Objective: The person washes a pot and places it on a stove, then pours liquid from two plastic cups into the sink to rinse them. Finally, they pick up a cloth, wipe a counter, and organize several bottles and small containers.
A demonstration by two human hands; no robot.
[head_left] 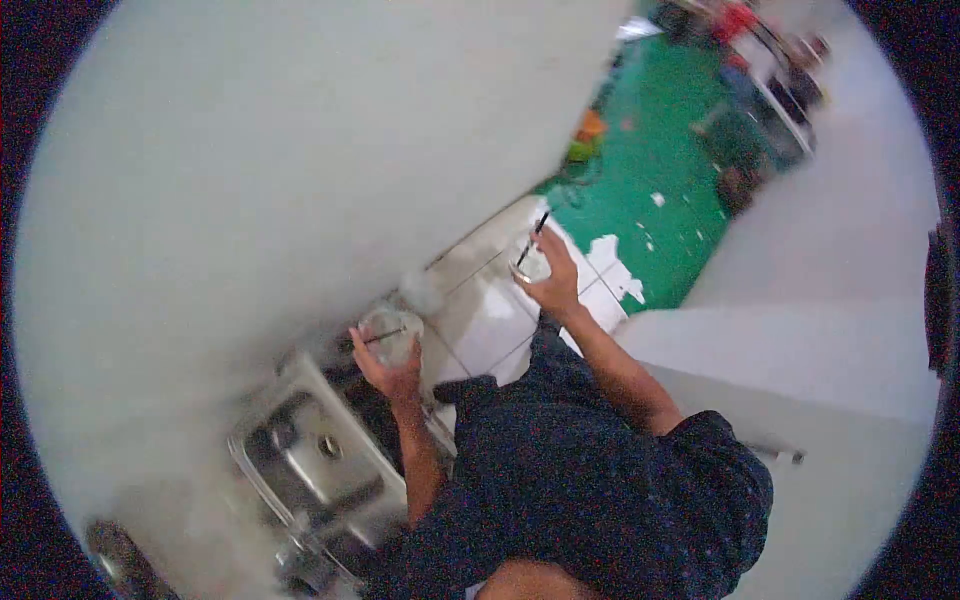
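My left hand [392,372] is curled around a round, clear container [394,343], with a thin dark stick across it. Farther forward, my right hand [553,285] holds a second clear container [533,264] between thumb and fingers. A black stick [541,222] rises at a slant from this one. The two hands are apart, both in front of my dark clothing. Blur hides the contents of both containers.
A metal sink [325,447] lies at the lower left, beside my left forearm. Pale walls flank a tiled floor [485,310] that meets a worn green floor [655,130]. At the upper right, blurred people stand or sit around a table [785,115].
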